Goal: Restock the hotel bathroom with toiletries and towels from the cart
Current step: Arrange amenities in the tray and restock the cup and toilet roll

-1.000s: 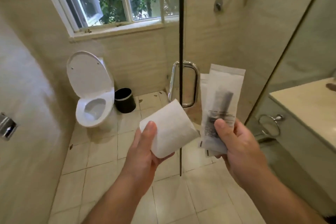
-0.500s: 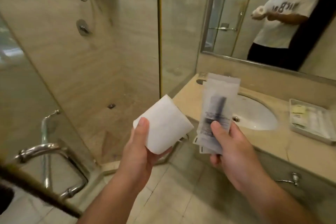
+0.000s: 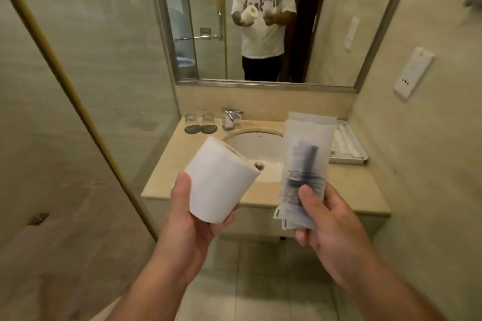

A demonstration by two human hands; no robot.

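Holding TP roll, packets, counter edge ahead

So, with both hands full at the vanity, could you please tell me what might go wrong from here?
The right hand pinches the fanned packets by their lower ends, a thin grip; one might slip into the sink. The toilet roll in the left hand is near it and might get wet if dropped in. The two glasses at the back left of the counter could be knocked while unloading.
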